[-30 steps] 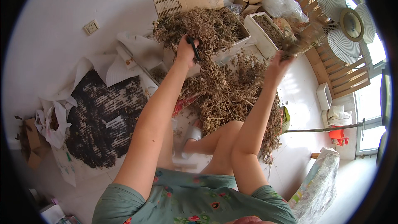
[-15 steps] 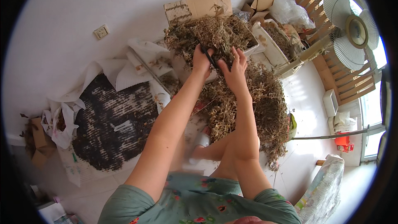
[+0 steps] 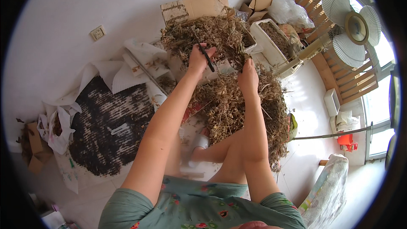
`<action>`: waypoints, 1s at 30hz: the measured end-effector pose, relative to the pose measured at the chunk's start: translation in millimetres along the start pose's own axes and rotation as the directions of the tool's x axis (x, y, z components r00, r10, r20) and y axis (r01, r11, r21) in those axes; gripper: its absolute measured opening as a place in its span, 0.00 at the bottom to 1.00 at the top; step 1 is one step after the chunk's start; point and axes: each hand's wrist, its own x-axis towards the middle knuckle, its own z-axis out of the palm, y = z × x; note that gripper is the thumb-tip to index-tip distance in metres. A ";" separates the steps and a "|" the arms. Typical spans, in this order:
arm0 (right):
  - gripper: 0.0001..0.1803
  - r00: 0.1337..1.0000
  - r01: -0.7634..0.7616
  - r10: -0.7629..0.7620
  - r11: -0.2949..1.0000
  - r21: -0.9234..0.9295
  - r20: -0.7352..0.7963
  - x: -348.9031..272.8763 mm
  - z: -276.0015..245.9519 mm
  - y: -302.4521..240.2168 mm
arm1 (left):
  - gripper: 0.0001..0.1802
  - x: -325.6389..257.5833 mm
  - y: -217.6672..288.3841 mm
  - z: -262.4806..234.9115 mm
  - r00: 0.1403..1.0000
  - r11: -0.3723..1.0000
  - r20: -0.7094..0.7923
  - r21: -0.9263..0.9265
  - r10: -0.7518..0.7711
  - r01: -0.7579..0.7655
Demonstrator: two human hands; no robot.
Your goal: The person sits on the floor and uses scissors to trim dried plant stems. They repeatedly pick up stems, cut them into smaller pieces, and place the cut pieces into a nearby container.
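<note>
Here the left hand (image 3: 198, 57) is closed around black scissors (image 3: 205, 55), held up over a big heap of dry plant stalks (image 3: 237, 110) on the floor. The right hand (image 3: 248, 78) is closed on a bunch of stalks (image 3: 231, 44), just beside the scissors. More dry stalks fill a white tub (image 3: 254, 44) past the hands. A dark mat of tiny bits (image 3: 108, 125) lies on white paper near the left arm. A white fan (image 3: 354, 21) stands far off by the window.
</note>
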 end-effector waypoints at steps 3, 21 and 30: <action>0.26 0.967 -0.068 0.008 0.971 -0.228 -0.254 5.0 -0.3 13.8 | 0.25 -6.6 7.2 -8.0 0.994 0.990 0.089 0.125 0.056 -0.067; 0.48 0.923 0.092 -0.264 0.857 -0.506 -0.280 3.2 50.8 2.5 | 0.07 12.5 -16.6 -13.3 0.919 0.882 0.282 0.454 -0.274 0.123; 0.47 0.934 0.068 -0.195 0.919 -0.389 -0.298 12.5 51.9 18.0 | 0.09 7.1 -6.8 -8.5 0.906 0.890 0.338 0.448 -0.256 0.085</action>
